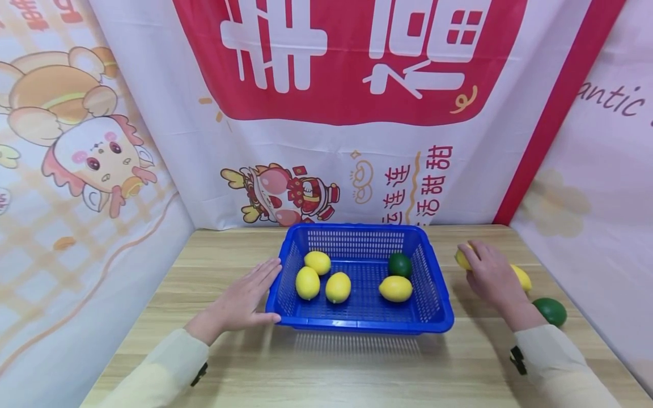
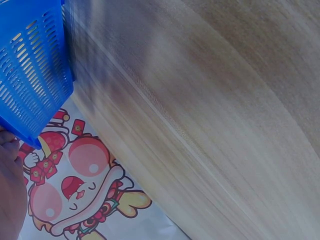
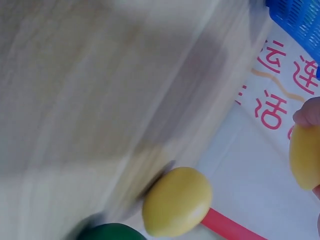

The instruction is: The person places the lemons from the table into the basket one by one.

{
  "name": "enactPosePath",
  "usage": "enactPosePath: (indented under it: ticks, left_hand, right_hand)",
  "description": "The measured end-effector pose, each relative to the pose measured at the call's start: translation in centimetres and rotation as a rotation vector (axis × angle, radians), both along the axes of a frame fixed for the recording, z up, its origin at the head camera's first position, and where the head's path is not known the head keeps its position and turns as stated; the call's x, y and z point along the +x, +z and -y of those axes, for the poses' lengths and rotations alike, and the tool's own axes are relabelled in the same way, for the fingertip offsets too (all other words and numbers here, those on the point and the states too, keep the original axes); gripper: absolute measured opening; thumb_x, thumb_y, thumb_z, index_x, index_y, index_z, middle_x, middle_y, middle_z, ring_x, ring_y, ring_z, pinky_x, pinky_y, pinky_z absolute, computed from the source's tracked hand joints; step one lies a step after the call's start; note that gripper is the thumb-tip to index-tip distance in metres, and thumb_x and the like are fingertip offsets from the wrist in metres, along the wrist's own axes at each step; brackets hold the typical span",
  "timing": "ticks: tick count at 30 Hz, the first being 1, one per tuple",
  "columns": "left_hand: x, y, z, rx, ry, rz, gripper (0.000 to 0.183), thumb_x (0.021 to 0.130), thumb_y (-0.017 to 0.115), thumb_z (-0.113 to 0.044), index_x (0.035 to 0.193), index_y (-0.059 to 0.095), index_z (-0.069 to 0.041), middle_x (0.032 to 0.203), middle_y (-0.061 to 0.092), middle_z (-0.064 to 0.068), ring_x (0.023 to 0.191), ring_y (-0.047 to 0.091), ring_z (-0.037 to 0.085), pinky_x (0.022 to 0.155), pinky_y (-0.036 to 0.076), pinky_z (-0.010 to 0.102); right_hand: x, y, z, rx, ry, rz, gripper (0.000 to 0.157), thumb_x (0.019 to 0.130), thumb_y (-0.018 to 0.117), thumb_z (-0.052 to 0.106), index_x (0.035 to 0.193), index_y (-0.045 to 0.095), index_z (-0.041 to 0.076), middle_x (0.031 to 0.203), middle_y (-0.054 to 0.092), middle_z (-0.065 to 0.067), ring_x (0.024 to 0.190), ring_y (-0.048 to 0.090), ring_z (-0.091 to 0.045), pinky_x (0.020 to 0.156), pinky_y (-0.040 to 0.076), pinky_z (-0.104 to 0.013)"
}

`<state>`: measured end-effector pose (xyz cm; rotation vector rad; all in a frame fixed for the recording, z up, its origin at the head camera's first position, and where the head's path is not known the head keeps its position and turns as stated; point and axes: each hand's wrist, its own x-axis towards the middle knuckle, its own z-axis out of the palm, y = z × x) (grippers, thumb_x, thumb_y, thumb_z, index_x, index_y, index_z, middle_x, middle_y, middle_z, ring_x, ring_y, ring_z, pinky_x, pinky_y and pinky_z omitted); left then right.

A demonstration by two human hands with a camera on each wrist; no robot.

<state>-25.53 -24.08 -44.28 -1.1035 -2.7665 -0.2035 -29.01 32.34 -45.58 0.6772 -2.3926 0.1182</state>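
The left hand rests against the left side of the blue basket, its fingers straight along the rim and its thumb spread apart from them near the front left corner. Inside the basket, toward its left side and nearest the left hand, three yellow lemons sit close together. Toward the basket's right side, a lone lemon lies just in front of a green lime.

Right of the basket, the right hand is clamped on a held lemon, pinched between thumb and fingers. Farther right of the basket, past that hand, come a loose lemon and then an outer lime, both on the desk. Counted up, there are six lemons, four in the basket and two right of it, and two limes, one inside and one outside.
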Motion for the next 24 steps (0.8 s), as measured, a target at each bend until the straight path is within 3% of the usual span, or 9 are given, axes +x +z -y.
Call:
enactPosePath:
  ticks: [11,24]
  left_hand:
    - [-0.1,-0.2,0.1,0.004,-0.006,-0.012,0.1,0.087,0.053,-0.067,0.153,0.021,0.002,0.159,0.017,0.017,0.146,0.015,0.031,0.115,0.021,0.047]
    - [-0.2,-0.3,0.1,0.005,0.0,-0.005,0.101,0.087,0.053,-0.068,0.153,0.02,0.001,0.16,0.017,0.016,0.146,0.015,0.03,0.115,0.02,0.047]
  right_hand:
    - [-0.1,1.9,0.9,0.024,0.031,-0.067,0.069,0.058,0.082,-0.009,0.122,0.056,-0.003,0.118,0.054,-0.027,0.101,0.055,-0.042,0.084,0.052,-0.056]
    - [1.0,5.8,4.3,0.058,0.096,-0.12,0.065,0.061,0.083,-0.006,0.121,0.057,-0.002,0.118,0.055,-0.026,0.106,0.056,-0.042,0.087,0.051,-0.055]
